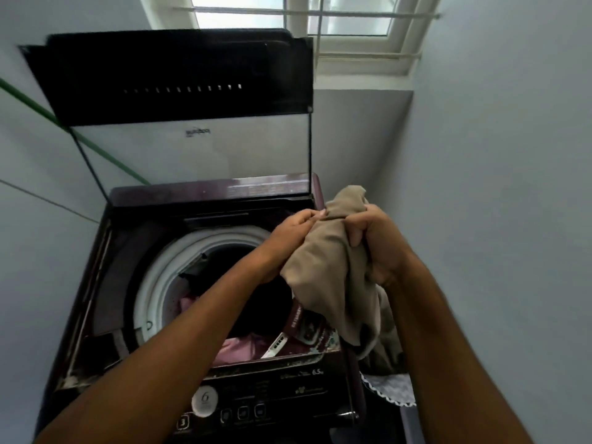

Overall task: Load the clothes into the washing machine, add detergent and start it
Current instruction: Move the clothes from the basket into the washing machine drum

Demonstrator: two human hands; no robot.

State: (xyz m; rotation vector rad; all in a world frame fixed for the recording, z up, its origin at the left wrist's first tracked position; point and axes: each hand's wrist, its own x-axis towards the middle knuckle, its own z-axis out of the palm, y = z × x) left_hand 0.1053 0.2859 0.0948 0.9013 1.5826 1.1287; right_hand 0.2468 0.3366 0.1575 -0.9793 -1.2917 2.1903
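Both arms reach over the washer (105,283). Her left hand (296,230) pinches the beige cloth's (333,267) top edge, right hand (376,238) clenched round it, held above the open drum's right rim. Pink clothes (237,347) lie inside, lid (179,81) up.

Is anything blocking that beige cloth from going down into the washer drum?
Nothing visible does. The lid stands open, and both the left hand and right hand grip the beige cloth above the drum, which already holds clothes.
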